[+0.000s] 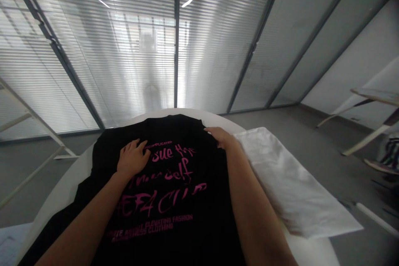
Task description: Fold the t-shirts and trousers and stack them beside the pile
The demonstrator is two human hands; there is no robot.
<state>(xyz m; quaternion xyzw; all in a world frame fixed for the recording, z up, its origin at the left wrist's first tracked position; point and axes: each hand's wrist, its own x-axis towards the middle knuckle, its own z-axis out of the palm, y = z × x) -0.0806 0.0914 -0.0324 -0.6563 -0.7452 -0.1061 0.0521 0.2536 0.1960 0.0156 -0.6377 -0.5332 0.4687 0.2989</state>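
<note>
Left grip (132,158) wide, right grip (221,136) perhaps tight, on black shirt (174,183)

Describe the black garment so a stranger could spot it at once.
Find the white table before the blinds. Spread across it, under the left hand, is the black garment. Pink lettering sets it apart from the white cloth beside it.

Bare forearms (93,220) (tapering at the wrists (122,173)), bare fingers (133,144)
</note>
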